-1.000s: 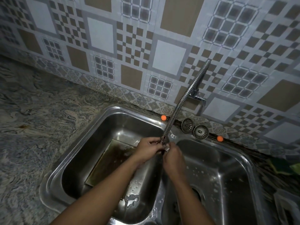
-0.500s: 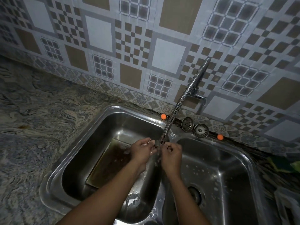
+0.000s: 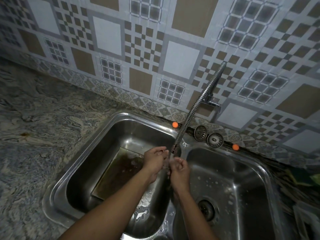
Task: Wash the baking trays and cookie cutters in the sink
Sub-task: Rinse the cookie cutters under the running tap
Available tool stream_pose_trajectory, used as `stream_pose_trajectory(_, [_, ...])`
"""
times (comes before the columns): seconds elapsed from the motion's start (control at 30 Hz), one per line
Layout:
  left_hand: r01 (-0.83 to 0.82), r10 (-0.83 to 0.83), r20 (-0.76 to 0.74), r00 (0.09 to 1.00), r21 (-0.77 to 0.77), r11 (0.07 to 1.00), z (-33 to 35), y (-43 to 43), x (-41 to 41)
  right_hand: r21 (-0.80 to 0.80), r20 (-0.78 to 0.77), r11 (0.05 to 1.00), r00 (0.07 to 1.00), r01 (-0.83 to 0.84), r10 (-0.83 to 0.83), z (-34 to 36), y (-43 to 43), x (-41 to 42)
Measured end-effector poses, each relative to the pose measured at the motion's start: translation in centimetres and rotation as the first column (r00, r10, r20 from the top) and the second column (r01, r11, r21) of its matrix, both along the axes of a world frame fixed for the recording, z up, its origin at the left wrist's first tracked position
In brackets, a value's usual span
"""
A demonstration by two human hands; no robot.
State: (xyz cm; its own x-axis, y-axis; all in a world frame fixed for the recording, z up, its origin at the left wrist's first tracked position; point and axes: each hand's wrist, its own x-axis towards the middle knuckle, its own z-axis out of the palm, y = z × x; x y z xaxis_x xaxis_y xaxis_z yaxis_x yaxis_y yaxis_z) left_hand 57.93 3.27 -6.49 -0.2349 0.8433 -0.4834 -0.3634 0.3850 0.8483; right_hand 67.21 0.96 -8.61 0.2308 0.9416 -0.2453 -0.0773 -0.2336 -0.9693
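Observation:
A dirty, brown-stained baking tray (image 3: 117, 174) leans in the left basin (image 3: 83, 153) of a steel double sink. A gingerbread-man cookie cutter (image 3: 142, 213) lies on that basin's floor near the front. My left hand (image 3: 155, 161) and my right hand (image 3: 180, 168) meet just under the tip of the flexible metal tap (image 3: 188, 115), over the divider between the basins. Water runs over them. A thin metal cookie cutter (image 3: 166, 166) shows as a fine rim between the two hands; most of it is hidden by my fingers.
The right basin (image 3: 242, 187) has soap spots and an open drain (image 3: 206, 209). Two strainer plugs (image 3: 200, 133) (image 3: 215, 140) and two orange balls (image 3: 175, 124) (image 3: 235, 147) sit on the back ledge. A marbled countertop (image 3: 43, 135) stretches left. A green sponge (image 3: 304, 177) lies at the right.
My hands were clasped at the tap's tip a second ago; they have come off it and dropped slightly below the spout, a little apart, with water running over them.

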Motion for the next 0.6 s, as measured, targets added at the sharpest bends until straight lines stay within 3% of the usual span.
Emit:
stream_pose_trajectory(0.1, [0.085,-0.084,-0.066,0.994,0.014,0.996,0.1,0.0,1.2,0.061,0.140,0.998,0.990,0.015,-0.023,0.2,0.6,-0.3])
stream_pose_trajectory(0.3, [0.061,-0.058,0.169,0.984,-0.018,0.998,1.2,1.0,1.8,0.210,0.203,0.972,0.967,0.109,-0.153,1.4,0.7,0.4])
stream_pose_trajectory(0.5, [-0.140,0.140,-0.009,0.990,-0.001,0.990,0.0,0.0,0.7,0.092,0.182,0.995,0.982,0.032,-0.048,0.9,0.4,-0.6])
stream_pose_trajectory(0.6, [-0.209,0.210,-0.037,0.977,0.005,0.978,-0.8,-0.4,-0.8,-0.058,0.180,0.996,0.982,0.071,-0.059,1.5,1.3,-3.0])
